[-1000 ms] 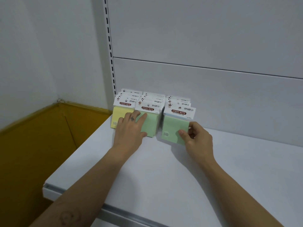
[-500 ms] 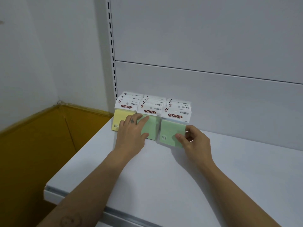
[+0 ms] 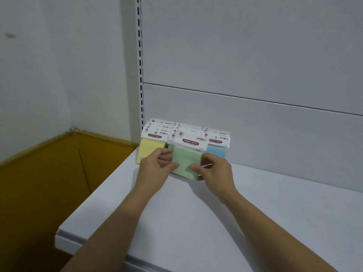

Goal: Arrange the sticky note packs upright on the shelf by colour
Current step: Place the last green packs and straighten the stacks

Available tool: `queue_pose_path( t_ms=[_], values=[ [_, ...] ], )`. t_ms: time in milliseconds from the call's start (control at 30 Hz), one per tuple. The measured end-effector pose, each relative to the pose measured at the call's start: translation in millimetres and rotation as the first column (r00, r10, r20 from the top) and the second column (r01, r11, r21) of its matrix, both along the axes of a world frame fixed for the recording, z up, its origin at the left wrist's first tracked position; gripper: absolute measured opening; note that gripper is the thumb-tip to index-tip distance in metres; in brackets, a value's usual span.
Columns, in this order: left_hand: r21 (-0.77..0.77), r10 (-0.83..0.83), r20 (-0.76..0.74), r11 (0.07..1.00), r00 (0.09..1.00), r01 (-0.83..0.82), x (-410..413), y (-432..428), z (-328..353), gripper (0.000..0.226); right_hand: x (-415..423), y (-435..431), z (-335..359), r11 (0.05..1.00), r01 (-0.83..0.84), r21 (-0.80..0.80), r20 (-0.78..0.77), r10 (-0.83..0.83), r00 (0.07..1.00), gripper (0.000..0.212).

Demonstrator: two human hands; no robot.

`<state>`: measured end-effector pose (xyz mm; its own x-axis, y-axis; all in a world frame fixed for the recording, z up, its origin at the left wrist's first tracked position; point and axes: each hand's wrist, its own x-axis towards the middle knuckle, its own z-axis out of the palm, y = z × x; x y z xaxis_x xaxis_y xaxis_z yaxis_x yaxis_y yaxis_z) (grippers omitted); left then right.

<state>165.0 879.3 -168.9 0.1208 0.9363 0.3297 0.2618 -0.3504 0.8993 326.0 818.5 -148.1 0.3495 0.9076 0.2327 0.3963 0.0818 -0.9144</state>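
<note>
Three rows of sticky note packs stand upright at the back left of the white shelf [image 3: 225, 222]. A yellow pack [image 3: 148, 149] fronts the left row and a blue pack [image 3: 216, 151] fronts the right row. In front of the middle row I hold a green pack [image 3: 185, 160], tilted, between both hands. My left hand [image 3: 157, 165] grips its left edge. My right hand [image 3: 214, 169] pinches its lower right corner. The packs behind the green one are mostly hidden; only their white header cards show.
A slotted upright [image 3: 139, 65] runs up the back panel at the shelf's left end. Beyond the shelf's left edge, an ochre floor [image 3: 39, 183] lies far below. To the right of the packs the shelf surface stretches bare.
The green pack from the right row now sits in front of the middle row, held in both hands. A blue pack now shows at the front of the right row. My left hand left the middle pack's face.
</note>
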Motion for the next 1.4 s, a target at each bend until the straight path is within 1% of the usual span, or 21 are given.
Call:
queue_pose_path(
  t_ms=[67,100,167,233,333,367,500,567,633,667,733,800,867,933,1000,1033,1100,1167,1267,1400],
  values=[
    [0.000,0.052,-0.021,0.999,0.998,-0.052,-2,2,0,0.035,-6,7,-3,1.000,-0.015,-0.024,0.023,0.015,1.000,0.016],
    [-0.002,0.073,-0.034,0.997,0.997,-0.073,-3,3,0,0.033,-8,10,-6,1.000,-0.002,-0.028,0.062,0.004,0.998,0.013],
    [-0.008,0.104,-0.060,0.994,0.993,-0.105,-3,3,-1,0.029,-10,16,-14,0.998,0.057,-0.012,0.179,-0.054,0.982,0.008],
    [-0.009,0.132,-0.081,0.991,0.988,-0.133,-3,4,-2,0.026,-14,19,-19,0.993,0.116,0.014,0.239,-0.116,0.964,0.011],
    [0.003,0.164,-0.110,0.986,0.980,-0.165,-1,6,-3,0.024,-20,19,-19,0.988,0.152,0.028,0.213,-0.154,0.965,0.032],
    [0.007,0.173,-0.121,0.985,0.977,-0.173,-1,6,-4,0.024,-20,20,-20,0.988,0.152,0.030,0.208,-0.155,0.966,0.034],
    [0.023,0.203,-0.173,0.979,0.964,-0.202,-1,8,-5,0.022,-18,19,-24,0.989,0.144,0.023,0.235,-0.146,0.961,0.030],
    [0.035,0.212,-0.202,0.977,0.956,-0.209,0,10,-7,0.023,-16,17,-25,0.986,0.164,-0.004,0.294,-0.156,0.943,0.028],
    [0.053,0.213,-0.230,0.977,0.950,-0.206,1,12,-8,0.024,-11,12,-23,0.982,0.182,-0.057,0.450,-0.138,0.883,0.027],
    [0.065,0.214,-0.249,0.977,0.944,-0.204,1,12,-8,0.025,-9,9,-21,0.978,0.188,-0.086,0.552,-0.110,0.827,0.029],
    [0.100,0.225,-0.301,0.974,0.927,-0.204,1,13,-8,0.028,-6,0,-18,0.967,0.199,-0.161,0.726,-0.021,0.687,0.044],
    [0.164,0.240,-0.360,0.968,0.902,-0.192,0,13,-7,0.033,-7,-10,-16,0.936,0.220,-0.273,0.808,0.099,0.581,0.059],
    [0.263,0.236,-0.431,0.956,0.871,-0.129,0,13,-6,0.035,-10,-18,-18,0.896,0.221,-0.386,0.816,0.220,0.534,0.067],
    [0.345,0.230,-0.498,0.937,0.836,-0.052,1,9,-5,0.037,-12,-22,-21,0.862,0.212,-0.461,0.807,0.308,0.504,0.072],
    [0.395,0.231,-0.544,0.919,0.807,0.003,2,6,-3,0.043,-13,-23,-24,0.832,0.220,-0.509,0.801,0.364,0.475,0.079],
    [0.396,0.222,-0.572,0.918,0.790,0.029,2,4,-3,0.047,-15,-24,-26,0.819,0.224,-0.529,0.797,0.389,0.461,0.082],
    [0.369,0.199,-0.629,0.927,0.752,0.063,3,3,-4,0.055,-15,-28,-32,0.806,0.212,-0.552,0.785,0.416,0.460,0.086],
    [0.365,0.197,-0.655,0.928,0.730,0.077,3,3,-6,0.056,-11,-36,-38,0.815,0.167,-0.555,0.764,0.420,0.490,0.091],
    [0.384,0.208,-0.654,0.920,0.728,0.082,4,5,-7,0.053,-4,-44,-42,0.838,0.114,-0.533,0.759,0.414,0.503,0.093],
    [0.391,0.213,-0.646,0.917,0.733,0.078,6,8,-8,0.053,-4,-44,-43,0.848,0.110,-0.519,0.769,0.406,0.493,0.099]
  ],
)
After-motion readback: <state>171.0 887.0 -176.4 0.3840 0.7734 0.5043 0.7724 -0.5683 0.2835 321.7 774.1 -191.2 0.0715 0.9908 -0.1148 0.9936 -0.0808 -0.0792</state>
